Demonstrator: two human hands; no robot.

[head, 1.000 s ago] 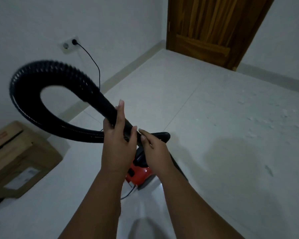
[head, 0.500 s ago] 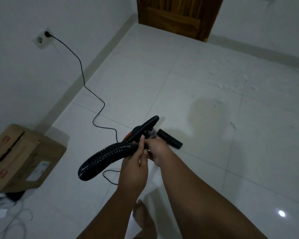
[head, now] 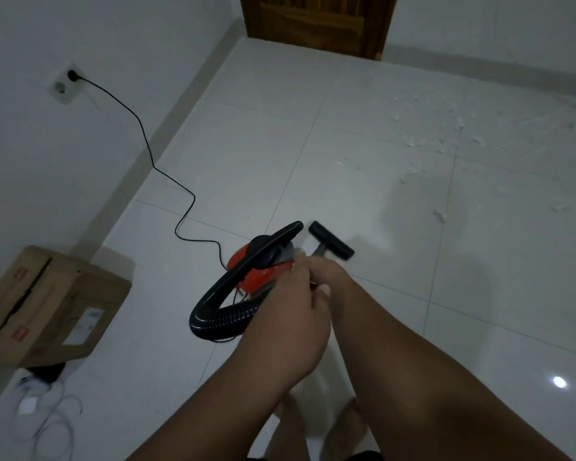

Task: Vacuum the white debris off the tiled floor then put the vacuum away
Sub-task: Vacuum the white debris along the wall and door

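Observation:
A small red vacuum (head: 263, 277) with a black carry handle stands on the white tiled floor (head: 240, 161) in the middle of the view. Its black ribbed hose (head: 220, 322) curls low to the left. My left hand (head: 293, 314) is closed on the hose end. My right hand (head: 326, 274) lies partly behind it, gripping the wand where it meets the hose. The black floor nozzle (head: 331, 240) rests on the tiles just beyond my hands. White debris (head: 446, 134) is scattered over the tiles at the far right.
A black power cord (head: 153, 161) runs from the wall socket (head: 65, 83) along the floor to the vacuum. A cardboard box (head: 47, 307) sits at the left wall, with white cables (head: 50, 410) in front of it. A wooden door (head: 316, 21) stands at the back. My bare feet (head: 346, 427) are below.
The hose loop has dropped from high in the air down to the floor. My hands have lowered with the wand, and the nozzle now rests on the tiles. The view has tilted downward.

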